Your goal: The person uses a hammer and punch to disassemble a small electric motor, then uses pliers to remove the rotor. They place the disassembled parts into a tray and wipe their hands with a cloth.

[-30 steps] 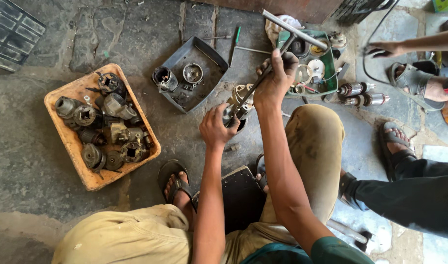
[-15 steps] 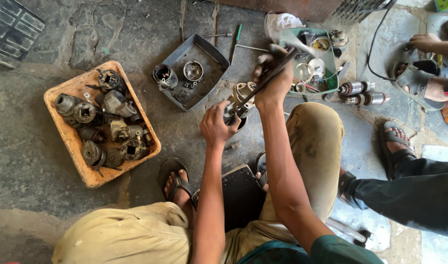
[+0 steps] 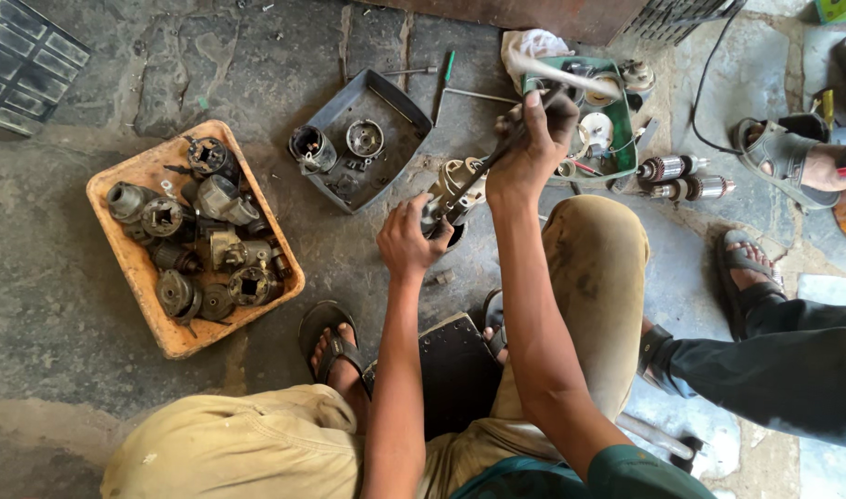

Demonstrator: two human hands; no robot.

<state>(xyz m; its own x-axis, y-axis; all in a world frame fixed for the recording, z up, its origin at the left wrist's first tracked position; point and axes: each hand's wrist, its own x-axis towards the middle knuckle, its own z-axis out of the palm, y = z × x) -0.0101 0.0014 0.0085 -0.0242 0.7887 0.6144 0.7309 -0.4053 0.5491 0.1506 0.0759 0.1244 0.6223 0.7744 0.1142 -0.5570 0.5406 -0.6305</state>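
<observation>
A pale metal motor housing (image 3: 458, 189) sits at the centre of the scene on the stone floor (image 3: 62, 323), just beyond the person's raised knee (image 3: 594, 249). The left hand (image 3: 406, 242) is closed around its near side, fingers wrapped and holding it steady. A long dark T-handled tool (image 3: 497, 162) runs from the housing up and to the right; its light cross handle (image 3: 561, 76) is blurred. The right hand (image 3: 532, 139) is clenched in a fist around the upper shaft, wrist bent, forearm reaching far over the knee. The left forearm rises almost straight from the near edge of the view.

Bare floor lies to the near left of the housing, between it and a sandalled foot (image 3: 335, 346). Just left and far of it, a grey tray (image 3: 400, 115) holds two round parts and small pieces. Close on the right, a green tray (image 3: 626, 148) of parts crowds the tool's handle, with two motor armatures (image 3: 681, 177) beside it. A green-handled screwdriver (image 3: 444, 79) lies on the floor between the two trays. Well apart at the left, an orange tray (image 3: 169, 337) is filled with dark motor parts. Another person's legs and sandalled feet (image 3: 765, 157) occupy the right edge.
</observation>
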